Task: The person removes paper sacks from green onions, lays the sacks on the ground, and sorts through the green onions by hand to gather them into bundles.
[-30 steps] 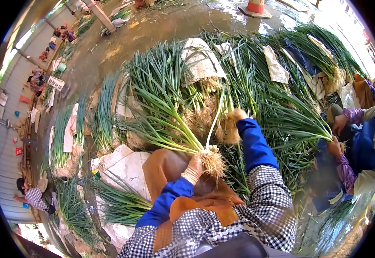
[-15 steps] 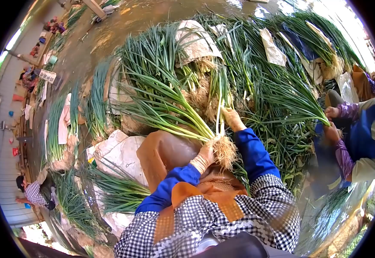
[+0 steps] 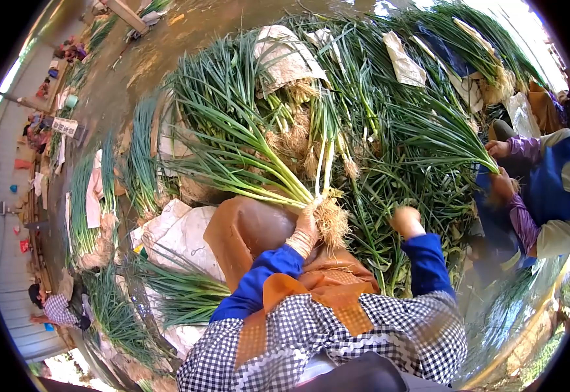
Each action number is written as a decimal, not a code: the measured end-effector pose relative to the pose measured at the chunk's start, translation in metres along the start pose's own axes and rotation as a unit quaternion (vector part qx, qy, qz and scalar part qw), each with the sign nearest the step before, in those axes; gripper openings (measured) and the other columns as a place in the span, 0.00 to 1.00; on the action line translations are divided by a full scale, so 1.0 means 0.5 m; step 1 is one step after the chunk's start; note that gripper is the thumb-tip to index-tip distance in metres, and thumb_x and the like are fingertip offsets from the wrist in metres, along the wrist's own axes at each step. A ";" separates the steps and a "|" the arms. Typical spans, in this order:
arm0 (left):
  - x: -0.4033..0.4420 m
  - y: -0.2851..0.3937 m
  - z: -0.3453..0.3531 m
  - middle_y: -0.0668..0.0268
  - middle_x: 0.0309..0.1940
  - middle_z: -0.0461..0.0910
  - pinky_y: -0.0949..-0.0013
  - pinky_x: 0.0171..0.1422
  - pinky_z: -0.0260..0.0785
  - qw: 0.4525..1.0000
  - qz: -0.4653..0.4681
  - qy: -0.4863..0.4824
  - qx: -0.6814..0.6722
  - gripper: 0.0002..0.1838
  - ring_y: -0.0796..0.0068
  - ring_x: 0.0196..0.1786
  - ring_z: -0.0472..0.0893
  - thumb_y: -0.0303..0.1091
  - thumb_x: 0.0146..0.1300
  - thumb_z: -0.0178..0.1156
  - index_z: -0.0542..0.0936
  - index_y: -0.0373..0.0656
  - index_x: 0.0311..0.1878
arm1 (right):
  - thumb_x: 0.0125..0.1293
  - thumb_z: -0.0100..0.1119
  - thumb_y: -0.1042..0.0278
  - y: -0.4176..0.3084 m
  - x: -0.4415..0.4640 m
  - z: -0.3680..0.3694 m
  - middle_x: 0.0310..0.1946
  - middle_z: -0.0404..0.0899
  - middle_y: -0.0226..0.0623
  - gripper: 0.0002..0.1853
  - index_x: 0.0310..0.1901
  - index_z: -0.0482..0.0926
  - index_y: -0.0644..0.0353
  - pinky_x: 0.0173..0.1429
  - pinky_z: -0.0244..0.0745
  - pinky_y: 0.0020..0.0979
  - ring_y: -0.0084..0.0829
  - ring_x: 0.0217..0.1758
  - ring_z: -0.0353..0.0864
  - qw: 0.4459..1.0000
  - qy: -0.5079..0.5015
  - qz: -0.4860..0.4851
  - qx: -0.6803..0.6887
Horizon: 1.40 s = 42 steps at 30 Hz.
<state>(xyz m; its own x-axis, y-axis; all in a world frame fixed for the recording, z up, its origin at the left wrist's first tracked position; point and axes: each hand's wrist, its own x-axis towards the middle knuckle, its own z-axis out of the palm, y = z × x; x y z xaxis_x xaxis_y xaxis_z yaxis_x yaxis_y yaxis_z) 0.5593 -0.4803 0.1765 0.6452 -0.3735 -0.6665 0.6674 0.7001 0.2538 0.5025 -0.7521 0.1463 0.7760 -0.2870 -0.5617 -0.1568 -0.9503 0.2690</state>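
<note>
My left hand (image 3: 306, 227) is wrapped round the base of a bunch of green onions (image 3: 284, 171). Their pale, stringy roots (image 3: 332, 222) spill out to the right of my fist, and the long green leaves fan up and to the left. Out to the right, my right hand (image 3: 407, 221) is held closed above loose green leaves (image 3: 389, 242). What it holds, if anything, is hidden by the fingers and slight blur. A brown apron (image 3: 233, 235) covers my knee just below the bunch.
Ahead lies a big heap of green onions (image 3: 219, 85), partly under a pale sack (image 3: 288, 55). More bundles (image 3: 184, 291) rest on white sacking (image 3: 190, 238) at left. On the right, a co-worker's hands (image 3: 502, 170) hold another bunch. Wet ground (image 3: 200, 32) stretches beyond.
My right hand has left the onion stalks and moved right and down, over the loose leaves. The left hand keeps its hold on the bunch.
</note>
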 end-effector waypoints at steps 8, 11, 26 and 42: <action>0.038 -0.016 -0.046 0.65 0.34 0.78 0.70 0.45 0.71 0.989 0.038 0.040 0.139 0.11 0.72 0.38 0.78 0.30 0.57 0.59 0.76 0.40 0.44 | 0.57 0.55 0.59 -0.307 0.252 -0.290 0.35 0.82 0.40 0.12 0.36 0.82 0.56 0.38 0.77 0.35 0.38 0.40 0.82 0.977 0.103 -0.148 0.111; 0.015 -0.016 -0.014 0.66 0.35 0.78 0.69 0.45 0.71 0.990 0.036 0.077 0.117 0.12 0.71 0.38 0.78 0.32 0.58 0.58 0.76 0.41 0.45 | 0.57 0.54 0.63 -0.307 0.190 -0.313 0.33 0.82 0.37 0.09 0.35 0.83 0.54 0.33 0.77 0.36 0.36 0.37 0.83 0.976 0.136 -0.140 0.095; 0.028 -0.002 -0.012 0.65 0.29 0.78 0.70 0.36 0.73 1.000 -0.006 -0.014 0.019 0.10 0.71 0.30 0.78 0.34 0.60 0.56 0.77 0.39 0.41 | 0.63 0.51 0.48 0.006 -0.053 -0.066 0.38 0.80 0.42 0.22 0.44 0.77 0.62 0.46 0.74 0.33 0.35 0.41 0.80 0.890 0.206 -0.126 0.386; -0.039 0.056 0.030 0.66 0.19 0.70 0.67 0.24 0.68 0.996 -0.037 -0.069 -0.032 0.10 0.71 0.20 0.71 0.37 0.63 0.46 0.72 0.41 0.33 | 0.60 0.52 0.50 -0.067 -0.065 -0.127 0.41 0.80 0.40 0.21 0.47 0.76 0.58 0.47 0.75 0.37 0.34 0.43 0.81 0.974 -0.034 -0.167 0.148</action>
<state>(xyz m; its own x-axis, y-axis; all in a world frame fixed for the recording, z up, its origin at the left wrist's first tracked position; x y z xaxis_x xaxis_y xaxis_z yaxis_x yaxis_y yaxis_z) 0.5712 -0.4625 0.2072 0.6430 -0.5023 -0.5781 0.6926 0.7036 0.1589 0.5216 -0.7035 0.2053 0.7735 0.0455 -0.6322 -0.0807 -0.9822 -0.1694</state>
